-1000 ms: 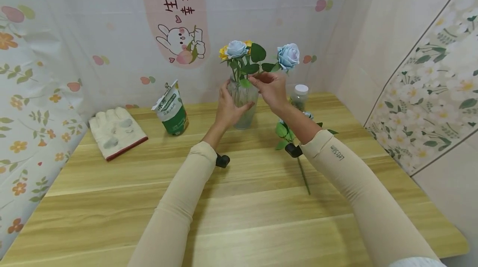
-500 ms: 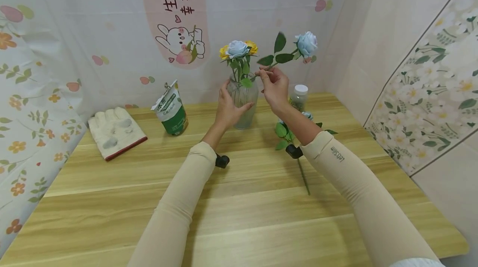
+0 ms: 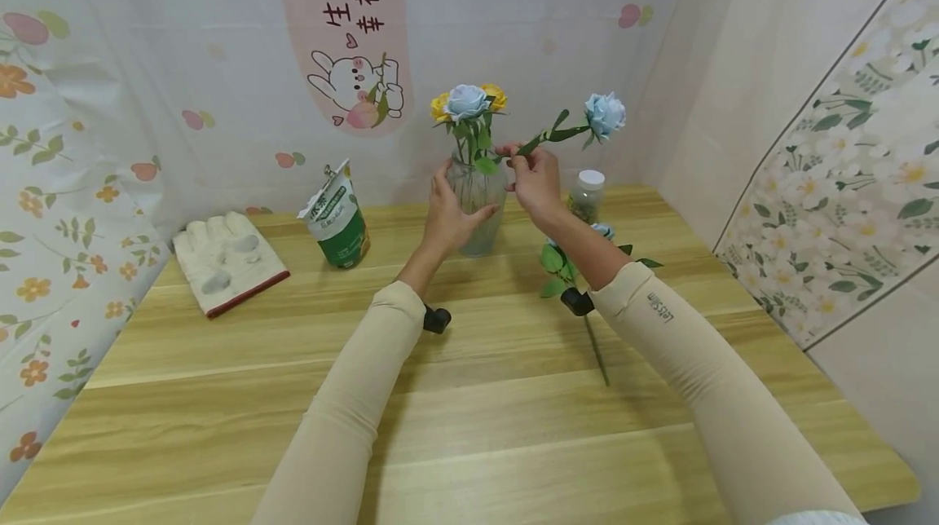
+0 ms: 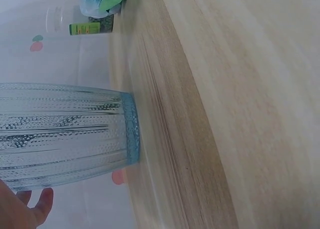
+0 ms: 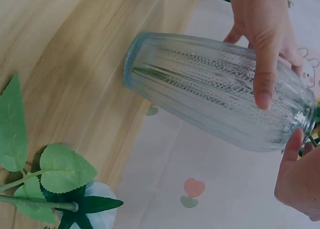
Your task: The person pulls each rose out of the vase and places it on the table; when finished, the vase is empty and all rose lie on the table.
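A ribbed clear glass vase (image 3: 478, 187) stands upright at the table's back, holding a pale blue rose (image 3: 466, 102) and yellow roses (image 3: 495, 97). My left hand (image 3: 446, 213) grips its side, thumb across the front; in the right wrist view that thumb lies along the glass (image 5: 200, 84). At the vase mouth, my right hand (image 3: 538, 183) pinches the stem of another blue rose (image 3: 605, 115). This rose leans far to the right, its stem's lower end at the rim. The right fingertips are close by the rim in the right wrist view.
Under my right forearm lies another blue rose (image 3: 603, 230) with green leaves, stem toward me. A white-capped jar (image 3: 587, 197) stands behind it. Left of the vase are a green and white pouch (image 3: 341, 223) with a clip and a white glove (image 3: 231, 260). Patterned curtains enclose the table.
The rose in my right hand has swung to the right and tilted lower, its leaves clear of the vase's flowers. My left hand has kept its grip on the vase.
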Demonstrator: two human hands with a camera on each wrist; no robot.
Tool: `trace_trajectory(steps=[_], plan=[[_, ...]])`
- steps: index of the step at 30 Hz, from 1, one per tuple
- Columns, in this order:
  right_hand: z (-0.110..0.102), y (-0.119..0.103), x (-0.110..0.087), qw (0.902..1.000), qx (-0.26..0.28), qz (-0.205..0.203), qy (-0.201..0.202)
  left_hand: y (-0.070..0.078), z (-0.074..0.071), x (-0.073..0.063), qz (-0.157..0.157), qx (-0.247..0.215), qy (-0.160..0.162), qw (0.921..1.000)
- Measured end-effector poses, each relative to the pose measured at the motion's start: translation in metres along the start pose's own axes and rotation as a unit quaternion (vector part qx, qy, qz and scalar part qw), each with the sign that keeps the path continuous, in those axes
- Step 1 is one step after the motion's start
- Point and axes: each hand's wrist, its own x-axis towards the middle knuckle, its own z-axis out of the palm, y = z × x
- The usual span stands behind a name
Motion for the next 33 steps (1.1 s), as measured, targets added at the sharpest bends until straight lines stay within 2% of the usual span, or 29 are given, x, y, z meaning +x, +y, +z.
trace_trajectory(steps=[8, 14, 19, 23, 28, 31, 33], plan=[[-0.001, 0.003, 0.001, 0.9997, -0.005, -0.022, -0.011, -0.001, 0.000, -0.001, -0.003, 0.003, -0.001, 1.0000], [0.000, 0.001, -0.001, 0.9975, 0.031, -0.063, -0.014, -0.002, 0.000, -0.001, -0.002, 0.006, -0.002, 1.0000], [-0.003, 0.004, -0.001, 0.9962, 0.037, -0.071, 0.032, -0.002, 0.001, -0.001, -0.001, 0.006, -0.001, 1.0000], [-0.009, 0.004, 0.001, 0.9917, 0.082, -0.070, 0.070, -0.003, 0.002, -0.001, 0.007, 0.005, 0.000, 1.0000], [-0.018, 0.001, 0.002, 0.9748, 0.188, -0.059, 0.106, -0.004, 0.002, -0.001, 0.009, 0.006, 0.000, 0.9999], [-0.024, -0.003, 0.003, 0.9663, 0.214, -0.044, 0.136, -0.004, 0.002, -0.001, 0.012, 0.008, -0.001, 0.9999], [-0.029, -0.006, 0.002, 0.9647, 0.211, -0.040, 0.152, -0.004, 0.001, -0.001, 0.012, 0.007, -0.002, 0.9999]])
